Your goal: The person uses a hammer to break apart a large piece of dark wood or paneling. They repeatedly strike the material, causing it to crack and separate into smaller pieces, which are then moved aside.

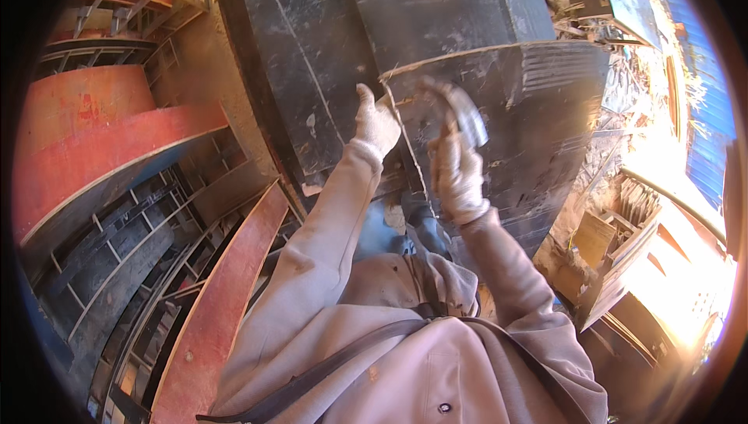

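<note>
My right hand (458, 171), in a pale work glove, is closed round the handle of a claw hammer. The hammer's metal head (466, 116) is smeared by motion above a black board (530, 120) with a rough, pale edge. My left hand (376, 124), gloved too, is at that board's left edge near its far corner. Its thumb points up and away, while the other fingers curl against the edge and are partly hidden. Beneath lie larger dark panels (304, 50), one crossed by a pale line.
Red curved panels (117, 151) with ribbed frames stand at the left. Closer to me, a narrow red strip (226, 292) leans beside black ribbed frames (117, 253). Scrap wood (615, 245) lies on the right in bright sunlight, near a blue corrugated sheet (705, 73).
</note>
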A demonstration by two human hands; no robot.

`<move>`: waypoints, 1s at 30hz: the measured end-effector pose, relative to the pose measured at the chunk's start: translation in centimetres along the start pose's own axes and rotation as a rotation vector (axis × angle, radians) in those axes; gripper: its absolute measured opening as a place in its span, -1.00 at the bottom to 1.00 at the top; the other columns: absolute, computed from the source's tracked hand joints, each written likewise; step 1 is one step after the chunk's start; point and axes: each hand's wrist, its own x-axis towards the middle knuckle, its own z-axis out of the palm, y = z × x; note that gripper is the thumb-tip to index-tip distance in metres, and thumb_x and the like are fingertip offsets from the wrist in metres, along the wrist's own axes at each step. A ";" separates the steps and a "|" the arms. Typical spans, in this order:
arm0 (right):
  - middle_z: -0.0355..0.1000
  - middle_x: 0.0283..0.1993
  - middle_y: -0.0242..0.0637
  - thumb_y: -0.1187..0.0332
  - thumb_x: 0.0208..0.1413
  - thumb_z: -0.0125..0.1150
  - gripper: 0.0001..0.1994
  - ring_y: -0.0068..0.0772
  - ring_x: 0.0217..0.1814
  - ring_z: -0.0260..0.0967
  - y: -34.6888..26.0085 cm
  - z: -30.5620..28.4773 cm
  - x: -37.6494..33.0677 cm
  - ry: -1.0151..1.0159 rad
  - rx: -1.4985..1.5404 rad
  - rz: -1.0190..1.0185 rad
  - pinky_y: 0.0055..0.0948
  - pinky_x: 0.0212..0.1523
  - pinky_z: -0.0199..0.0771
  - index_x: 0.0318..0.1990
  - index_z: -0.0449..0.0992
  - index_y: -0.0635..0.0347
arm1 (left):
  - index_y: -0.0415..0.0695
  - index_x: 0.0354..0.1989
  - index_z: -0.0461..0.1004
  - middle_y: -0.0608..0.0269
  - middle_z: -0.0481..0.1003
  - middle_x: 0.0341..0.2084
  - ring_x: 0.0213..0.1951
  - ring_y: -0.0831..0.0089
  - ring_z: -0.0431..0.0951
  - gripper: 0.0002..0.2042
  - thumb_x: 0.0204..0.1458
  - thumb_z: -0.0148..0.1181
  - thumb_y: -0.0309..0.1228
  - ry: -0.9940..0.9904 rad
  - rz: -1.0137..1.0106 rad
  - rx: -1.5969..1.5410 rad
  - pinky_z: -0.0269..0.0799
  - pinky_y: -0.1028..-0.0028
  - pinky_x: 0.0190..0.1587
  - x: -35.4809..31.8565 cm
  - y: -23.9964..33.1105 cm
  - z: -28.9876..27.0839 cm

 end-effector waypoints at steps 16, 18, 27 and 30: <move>0.22 -0.59 -0.48 -0.36 0.36 -0.13 -0.37 -0.51 -0.73 0.15 5.1 -1.2 1.7 0.075 0.978 0.567 -0.46 -0.75 0.21 -0.15 0.38 0.12 | -0.16 0.33 0.38 0.18 0.44 0.30 0.34 0.19 0.37 -0.16 0.27 -0.23 0.39 0.419 0.239 0.697 0.14 0.23 0.47 2.1 -2.8 3.9; 0.21 -0.59 -0.51 -0.33 0.38 -0.13 -0.41 -0.56 -0.73 0.12 4.8 -2.8 1.5 -0.152 1.002 0.626 -0.51 -0.75 0.10 -0.15 0.38 0.09 | -0.14 0.31 0.41 0.20 0.47 0.28 0.32 0.22 0.39 -0.20 0.28 -0.19 0.36 0.485 0.325 0.688 0.16 0.24 0.45 2.4 -2.6 3.5; 0.25 -0.53 -0.53 -0.25 0.39 -0.04 -0.47 -0.62 -0.65 0.18 3.4 -1.4 -1.4 0.335 0.607 0.537 -0.53 -0.68 0.26 -0.13 0.42 0.10 | -0.09 0.32 0.40 0.22 0.45 0.30 0.31 0.27 0.38 -0.22 0.28 -0.21 0.37 0.249 0.169 0.313 0.21 0.34 0.39 1.7 -2.2 2.3; 0.27 -0.48 -0.55 0.05 0.41 0.13 -0.70 -0.66 -0.57 0.18 2.6 -1.1 0.2 0.199 0.998 0.584 -0.59 -0.58 0.30 -0.14 0.43 0.10 | -0.18 0.36 0.34 0.13 0.38 0.36 0.38 0.23 0.31 -0.10 0.23 -0.26 0.44 0.352 0.240 0.726 0.12 0.33 0.45 1.1 -2.4 3.8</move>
